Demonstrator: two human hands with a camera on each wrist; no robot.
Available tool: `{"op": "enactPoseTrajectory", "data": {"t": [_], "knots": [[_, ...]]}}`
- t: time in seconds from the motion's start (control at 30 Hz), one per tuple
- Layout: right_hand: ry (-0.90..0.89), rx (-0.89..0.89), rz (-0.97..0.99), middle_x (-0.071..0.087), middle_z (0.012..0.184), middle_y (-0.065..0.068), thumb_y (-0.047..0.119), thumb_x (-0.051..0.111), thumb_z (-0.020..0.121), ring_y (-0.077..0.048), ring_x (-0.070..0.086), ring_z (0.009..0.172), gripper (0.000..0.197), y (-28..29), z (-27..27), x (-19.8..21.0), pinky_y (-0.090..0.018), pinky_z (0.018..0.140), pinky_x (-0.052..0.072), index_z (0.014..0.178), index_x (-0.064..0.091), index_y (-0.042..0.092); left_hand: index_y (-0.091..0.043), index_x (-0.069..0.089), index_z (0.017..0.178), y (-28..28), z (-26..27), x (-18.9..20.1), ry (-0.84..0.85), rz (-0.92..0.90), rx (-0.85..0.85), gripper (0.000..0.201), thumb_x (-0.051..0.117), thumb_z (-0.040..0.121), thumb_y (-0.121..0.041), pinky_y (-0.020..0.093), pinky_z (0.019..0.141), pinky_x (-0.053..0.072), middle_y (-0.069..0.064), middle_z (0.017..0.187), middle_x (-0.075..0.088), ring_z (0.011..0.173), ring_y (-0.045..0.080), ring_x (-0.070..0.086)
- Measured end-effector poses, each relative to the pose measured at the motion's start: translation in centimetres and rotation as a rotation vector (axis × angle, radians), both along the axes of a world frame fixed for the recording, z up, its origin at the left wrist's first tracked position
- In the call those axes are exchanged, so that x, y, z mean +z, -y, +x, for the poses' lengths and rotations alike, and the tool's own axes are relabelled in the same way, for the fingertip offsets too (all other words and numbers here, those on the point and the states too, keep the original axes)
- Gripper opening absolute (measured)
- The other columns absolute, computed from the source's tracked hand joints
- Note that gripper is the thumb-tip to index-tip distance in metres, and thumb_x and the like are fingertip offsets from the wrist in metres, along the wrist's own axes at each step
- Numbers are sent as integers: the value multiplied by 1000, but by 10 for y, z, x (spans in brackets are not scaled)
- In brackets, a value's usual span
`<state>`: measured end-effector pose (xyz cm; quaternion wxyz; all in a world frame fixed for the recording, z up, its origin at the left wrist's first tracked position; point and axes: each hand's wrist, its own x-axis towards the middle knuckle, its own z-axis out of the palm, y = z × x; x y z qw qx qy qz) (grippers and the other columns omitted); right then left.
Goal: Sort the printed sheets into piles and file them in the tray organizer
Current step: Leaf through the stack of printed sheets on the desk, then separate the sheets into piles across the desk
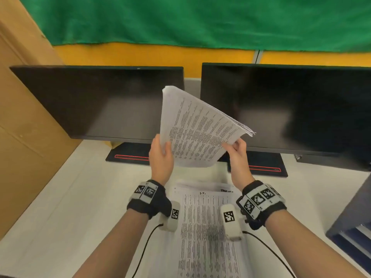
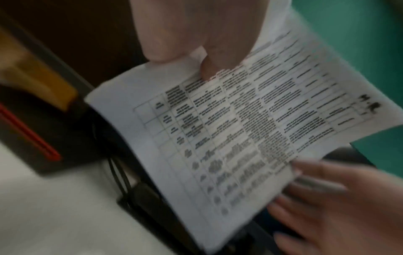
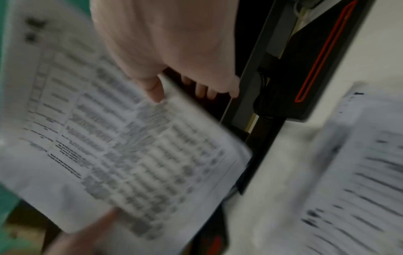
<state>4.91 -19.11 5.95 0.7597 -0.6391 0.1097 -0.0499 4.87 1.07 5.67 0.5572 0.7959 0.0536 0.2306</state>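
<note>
Both hands hold 1 stack of printed sheets (image 1: pixel 197 129) above the bench (image 1: pixel 66 197): left hand (image 1: pixel 161 155) pinching its near edge, right hand (image 1: pixel 237 152) its right corner. More sheets (image 1: pixel 206 227) lie unsorted below; the tray organizer (image 1: pixel 353 221) looks unfilled, so filing remains

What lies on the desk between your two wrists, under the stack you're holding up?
Printed white sheets lie flat on the white desk there, below the raised stack of printed paper held by left hand and right hand; the head view shows it.
</note>
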Motion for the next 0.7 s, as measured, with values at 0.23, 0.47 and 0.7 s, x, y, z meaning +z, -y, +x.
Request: {"op": "enactPoseTrajectory", "data": {"t": [0.23, 0.47, 0.7], "knots": [[-40, 124, -567, 39, 123, 1, 17, 54, 92, -17, 39, 120, 40, -7, -59, -81, -40, 106, 35, 130, 42, 23, -7, 60, 101, -143, -55, -22, -729, -23, 83, 14, 54, 90, -13, 30, 60, 48, 17, 93, 68, 73, 25, 62], [106, 460, -1254, 43, 129, 5, 16, 53, 86, -19, 34, 128, 35, -2, -114, -124, -43, 115, 13, 119, 51, 26, 1, 51, 120, -219, -75, -96, -1188, 432, 287, 35, 52, 86, -9, 43, 89, 48, 19, 104, 60, 93, 34, 57], [-33, 593, -1361, 20, 148, 0, 36, 45, 89, -19, 9, 140, 49, -6, -123, -126, -49, 115, -4, 136, 34, 30, -36, -4, 147, -116, -98, -121, -950, 850, 82, 81, 37, 84, -66, 64, 109, 5, 3, 158, -6, 144, 36, -4]]}}
